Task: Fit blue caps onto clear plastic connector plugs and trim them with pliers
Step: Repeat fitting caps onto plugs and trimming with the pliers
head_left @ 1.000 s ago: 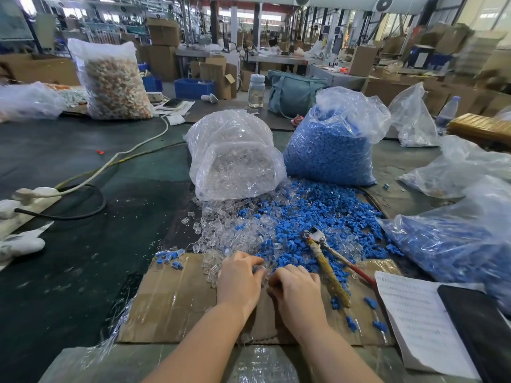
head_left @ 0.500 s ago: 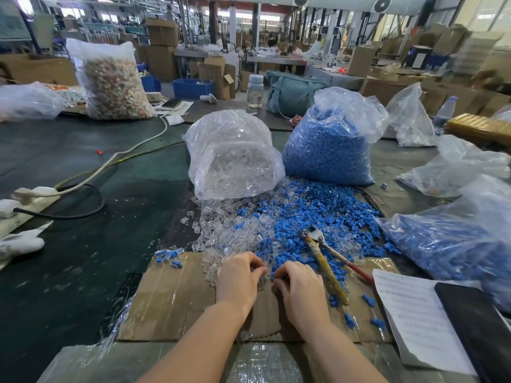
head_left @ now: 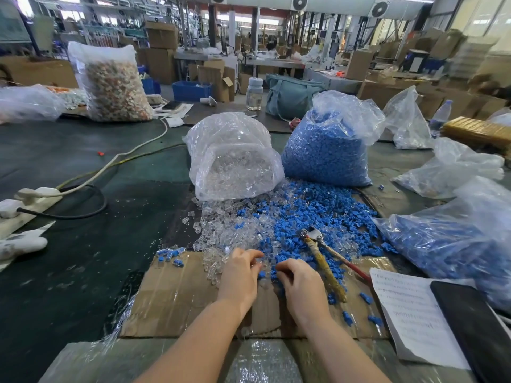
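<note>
Loose clear plugs [head_left: 226, 228] and blue caps [head_left: 318, 214] lie heaped together in front of two open bags, one of clear plugs [head_left: 235, 161] and one of blue caps [head_left: 326, 153]. My left hand [head_left: 240, 275] is at the pile's near edge, fingers curled, pinching a small clear plug; a blue cap shows beside its thumb. My right hand [head_left: 301, 283], close beside it, has its fingertips curled onto a blue cap. The pliers [head_left: 323, 261], with one yellow-wrapped and one red handle, lie untouched just right of my right hand. Several capped pieces [head_left: 170, 254] sit at the cardboard's far left corner.
A flat cardboard sheet [head_left: 179, 297] lies under my hands. At the right are a printed paper [head_left: 409, 313], a black device [head_left: 475, 322] and another bag of blue parts [head_left: 448, 244]. A power strip with cables [head_left: 36, 194] is at the left.
Both hands have stayed at the pile's near edge. The fingers have shifted slightly and the two hands sit a little further apart than before.
</note>
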`<state>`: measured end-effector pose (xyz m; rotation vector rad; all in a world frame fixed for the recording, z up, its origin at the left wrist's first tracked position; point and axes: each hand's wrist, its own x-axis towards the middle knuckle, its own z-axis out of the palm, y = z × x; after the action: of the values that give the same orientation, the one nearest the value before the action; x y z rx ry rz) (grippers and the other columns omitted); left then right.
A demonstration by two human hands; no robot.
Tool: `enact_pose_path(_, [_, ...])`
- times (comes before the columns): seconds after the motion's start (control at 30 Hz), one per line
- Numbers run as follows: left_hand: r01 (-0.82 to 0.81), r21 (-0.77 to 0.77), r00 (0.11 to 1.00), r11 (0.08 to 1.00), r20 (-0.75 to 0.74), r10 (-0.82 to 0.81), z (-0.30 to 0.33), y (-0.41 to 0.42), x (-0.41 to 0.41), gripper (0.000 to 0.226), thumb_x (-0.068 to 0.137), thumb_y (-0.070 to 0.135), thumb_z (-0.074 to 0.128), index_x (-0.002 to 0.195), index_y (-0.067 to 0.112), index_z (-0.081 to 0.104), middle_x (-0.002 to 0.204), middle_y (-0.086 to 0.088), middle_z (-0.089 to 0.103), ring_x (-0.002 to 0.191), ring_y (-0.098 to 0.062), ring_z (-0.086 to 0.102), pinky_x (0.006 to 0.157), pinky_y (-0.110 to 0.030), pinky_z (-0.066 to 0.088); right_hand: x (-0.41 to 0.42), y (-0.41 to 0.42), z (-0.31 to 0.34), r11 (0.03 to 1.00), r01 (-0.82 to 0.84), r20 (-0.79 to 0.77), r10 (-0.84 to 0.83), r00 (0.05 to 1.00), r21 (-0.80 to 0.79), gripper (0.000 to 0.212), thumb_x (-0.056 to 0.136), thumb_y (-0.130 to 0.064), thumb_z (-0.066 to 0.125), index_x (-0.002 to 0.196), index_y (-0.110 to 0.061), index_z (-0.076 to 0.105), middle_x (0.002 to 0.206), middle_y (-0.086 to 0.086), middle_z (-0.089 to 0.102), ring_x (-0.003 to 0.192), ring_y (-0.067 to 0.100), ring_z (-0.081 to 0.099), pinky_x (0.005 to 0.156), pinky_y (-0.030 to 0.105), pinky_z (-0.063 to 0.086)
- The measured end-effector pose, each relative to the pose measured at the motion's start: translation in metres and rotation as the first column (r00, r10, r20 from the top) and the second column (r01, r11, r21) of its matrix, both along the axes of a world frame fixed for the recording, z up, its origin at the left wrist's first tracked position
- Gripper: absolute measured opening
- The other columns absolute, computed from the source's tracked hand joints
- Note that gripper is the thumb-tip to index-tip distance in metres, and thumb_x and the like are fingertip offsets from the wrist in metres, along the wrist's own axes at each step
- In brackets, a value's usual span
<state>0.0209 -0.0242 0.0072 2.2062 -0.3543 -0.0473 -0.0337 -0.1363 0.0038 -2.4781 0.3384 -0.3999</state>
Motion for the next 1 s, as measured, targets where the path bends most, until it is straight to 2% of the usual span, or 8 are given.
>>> enact_pose_path(0.07, [-0.016, -0.043, 0.999, 0.999, -0.028, 0.015, 0.001, 0.0, -0.001, 0.02, 0.091, 0.011, 0.056, 0.11, 0.017, 0.061, 0.102, 0.004, 0.052, 0.085, -0.002, 0.047, 0.077, -0.01, 0.036, -0.002, 0.0, 0.002, 1.0, 0.007, 0.0, -0.007, 1.0, 0.015, 0.013, 0.093, -0.018, 0.055, 0.101, -0.018, 0.066, 0.1, -0.005, 0.064, 0.095, 0.01, 0.056, 0.087, 0.025, 0.044])
enact_pose_path(0.23, [-0.079, -0.175, 0.992, 0.981, -0.114, 0.06, 0.003, 0.002, -0.004, 0.011, 0.088, 0.013, 0.062, 0.096, 0.02, 0.062, 0.086, 0.01, 0.061, 0.078, 0.001, 0.056, 0.059, -0.007, 0.04, -0.004, 0.0, 0.004, 0.997, 0.024, 0.018, -0.025, 1.0, 0.068, 0.009, 0.091, -0.015, 0.058, 0.095, -0.016, 0.067, 0.095, -0.004, 0.064, 0.088, 0.011, 0.056, 0.083, 0.027, 0.046])
enact_pose_path(0.4, [-0.152, -0.256, 0.98, 0.954, -0.166, 0.112, 0.006, 0.002, -0.005, 0.011, 0.085, 0.011, 0.066, 0.083, 0.022, 0.067, 0.084, 0.005, 0.068, 0.08, -0.006, 0.061, 0.07, -0.013, 0.044, -0.004, 0.002, 0.007, 0.988, 0.027, 0.04, -0.033, 0.999, 0.155, 0.009, 0.089, -0.013, 0.061, 0.091, -0.015, 0.069, 0.091, -0.004, 0.062, 0.086, 0.01, 0.056, 0.082, 0.025, 0.046])
enact_pose_path(0.57, [-0.181, -0.331, 0.964, 0.926, -0.246, 0.1, 0.006, 0.005, -0.007, 0.019, 0.087, 0.007, 0.061, 0.102, 0.019, 0.065, 0.091, 0.006, 0.065, 0.084, -0.004, 0.06, 0.07, -0.016, 0.049, -0.005, 0.003, 0.01, 0.923, 0.074, 0.019, -0.087, 0.996, 0.377, 0.016, 0.088, -0.01, 0.063, 0.081, -0.024, 0.067, 0.081, -0.01, 0.066, 0.081, 0.005, 0.061, 0.078, 0.021, 0.049])
enact_pose_path(0.63, [-0.199, -0.35, 0.956, 0.915, -0.275, 0.103, 0.006, 0.005, -0.008, 0.016, 0.087, 0.007, 0.061, 0.099, 0.015, 0.066, 0.089, 0.002, 0.067, 0.083, -0.01, 0.062, 0.076, -0.025, 0.053, -0.003, 0.004, 0.012, 0.897, 0.092, 0.017, -0.11, 0.994, 0.433, 0.018, 0.087, -0.009, 0.064, 0.079, -0.025, 0.066, 0.079, -0.009, 0.067, 0.079, 0.005, 0.061, 0.075, 0.02, 0.05])
enact_pose_path(0.7, [-0.23, -0.41, 0.941, 0.883, -0.326, 0.094, 0.008, 0.005, -0.01, 0.011, 0.087, 0.003, 0.06, 0.091, 0.012, 0.066, 0.082, -0.004, 0.068, 0.075, -0.014, 0.065, 0.073, -0.029, 0.056, -0.002, 0.005, 0.014, 0.879, 0.091, 0.028, -0.117, 0.993, 0.467, 0.016, 0.086, -0.008, 0.065, 0.08, -0.022, 0.067, 0.079, -0.005, 0.067, 0.079, 0.008, 0.062, 0.074, 0.022, 0.052])
enact_pose_path(0.87, [-0.278, -0.5, 0.91, 0.82, -0.411, 0.058, 0.014, 0.005, -0.015, 0.009, 0.09, 0.001, 0.056, 0.085, 0.008, 0.06, 0.074, -0.008, 0.066, 0.061, -0.012, 0.065, 0.052, -0.02, 0.051, -0.001, 0.009, 0.016, 0.87, 0.078, 0.051, -0.118, 0.992, 0.486, 0.01, 0.084, -0.008, 0.067, 0.079, -0.017, 0.067, 0.075, -0.001, 0.068, 0.073, 0.012, 0.063, 0.065, 0.019, 0.051])
enact_pose_path(1.0, [-0.275, -0.543, 0.903, 0.793, -0.428, 0.02, 0.017, 0.005, -0.02, 0.009, 0.089, -0.001, 0.056, 0.085, 0.006, 0.058, 0.073, -0.008, 0.063, 0.059, -0.01, 0.061, 0.051, -0.017, 0.05, 0.0, 0.011, 0.015, 0.896, 0.106, 0.033, -0.133, 0.991, 0.43, 0.009, 0.085, -0.015, 0.068, 0.078, -0.018, 0.065, 0.075, -0.003, 0.065, 0.071, 0.01, 0.061, 0.06, 0.015, 0.046])
